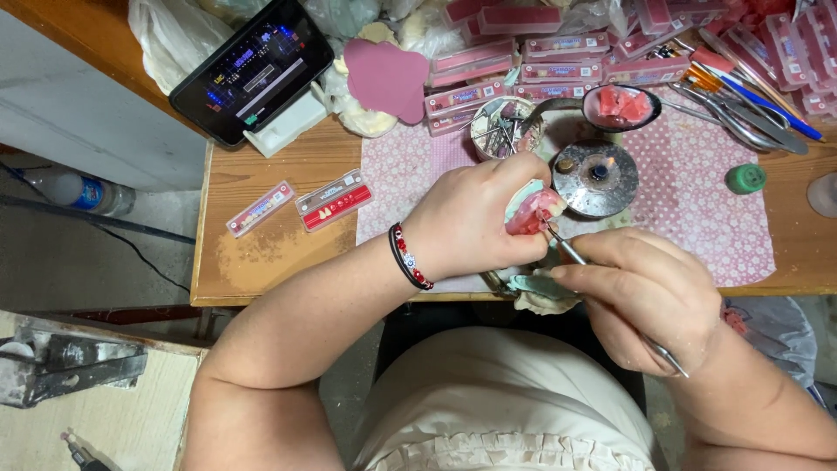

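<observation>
Nearest the lens, a cream ruffled garment (497,410) across the lap, both forearms reaching forward over the wooden tabletop (270,253). Left hand (471,222), beaded bracelet (408,257) at the wrist, grip closed around a pink wax denture piece (534,212), held just above the tabletop's near edge. Right hand (641,292) grip narrow, pinched on a thin metal tool (571,251); long axis slanting from lower right to upper left, tip touching the pink piece's right lower side. Pink piece up and left of the right hand, right hand nearer the body. Just beyond, touching nothing, a round metal burner (597,177) on a pink flowered cloth (697,209).

Left on the bare wood, two flat oblong cards of teeth: one with red ends (260,209), one red and white (334,200), lying aslant, just beside each other. Far edge, stacked pink oblong boxes (558,70) in rows. Far left, a dark phone (253,70) propped aslant, screen lit. Right, a small green round cap (745,179).
</observation>
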